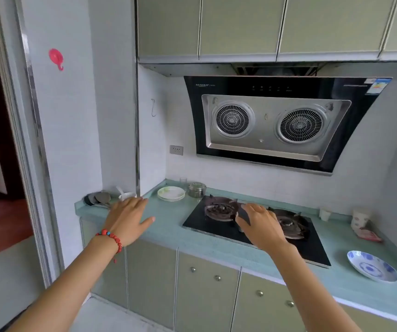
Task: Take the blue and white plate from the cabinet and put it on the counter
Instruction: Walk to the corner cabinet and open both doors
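Note:
A blue and white plate (pixel 372 266) lies flat on the pale green counter (pixel 168 226) at the right, beyond the gas hob. My left hand (pixel 128 218) hovers over the counter's left part, fingers spread, holding nothing; a red bead bracelet sits on its wrist. My right hand (pixel 261 225) hovers above the hob's middle, fingers apart and empty. Both hands are far left of the plate. The lower cabinet doors (pixel 207 295) under the counter are closed, and so are the upper ones (pixel 240 25).
A black gas hob (pixel 197 224) with two burners fills the counter's middle, under a range hood (pixel 276 121). A stack of white plates (pixel 171 193) and a metal lidded pot (pixel 197 189) stand at the back. Cups (pixel 360 218) stand right, bowls (pixel 98 198) far left.

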Action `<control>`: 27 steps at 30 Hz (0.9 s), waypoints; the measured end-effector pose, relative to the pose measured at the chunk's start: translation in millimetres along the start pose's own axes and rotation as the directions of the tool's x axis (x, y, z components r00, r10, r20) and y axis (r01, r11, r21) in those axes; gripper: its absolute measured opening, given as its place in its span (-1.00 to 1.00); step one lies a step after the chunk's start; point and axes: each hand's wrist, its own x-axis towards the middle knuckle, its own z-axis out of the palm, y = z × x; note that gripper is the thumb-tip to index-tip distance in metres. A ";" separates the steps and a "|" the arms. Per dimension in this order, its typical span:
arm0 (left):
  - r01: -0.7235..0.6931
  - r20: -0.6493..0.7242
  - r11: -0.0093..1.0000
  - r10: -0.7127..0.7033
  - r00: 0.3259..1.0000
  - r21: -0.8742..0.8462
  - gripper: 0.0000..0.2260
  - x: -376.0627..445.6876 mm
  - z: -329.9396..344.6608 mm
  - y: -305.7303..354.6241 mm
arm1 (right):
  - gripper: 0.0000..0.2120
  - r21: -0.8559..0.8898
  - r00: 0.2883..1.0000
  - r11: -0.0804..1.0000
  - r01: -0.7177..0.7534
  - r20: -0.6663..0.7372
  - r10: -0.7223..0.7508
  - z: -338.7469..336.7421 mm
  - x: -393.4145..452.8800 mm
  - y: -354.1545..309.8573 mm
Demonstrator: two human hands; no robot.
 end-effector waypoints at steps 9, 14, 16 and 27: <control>-0.083 -0.003 0.995 0.083 0.997 -0.063 -0.53 -68.9 53.5 28.2 | -0.51 -0.018 0.999 1.000 -0.024 0.046 0.025 51.7 -69.6 6.8; -0.115 0.067 0.987 0.123 0.990 -0.115 -0.55 -111.4 87.4 40.0 | -0.52 -0.010 0.993 0.997 -0.074 0.095 0.075 83.5 -116.2 13.4; -0.124 0.095 0.984 0.137 0.986 -0.127 -0.56 -126.2 98.7 43.3 | -0.52 -0.012 0.987 0.995 -0.100 0.126 0.101 96.0 -136.3 16.8; -0.253 0.212 0.950 0.289 0.933 -0.183 -0.60 -154.9 133.6 58.0 | -0.53 -0.055 0.921 0.933 -0.356 0.148 0.360 114.4 -220.3 37.6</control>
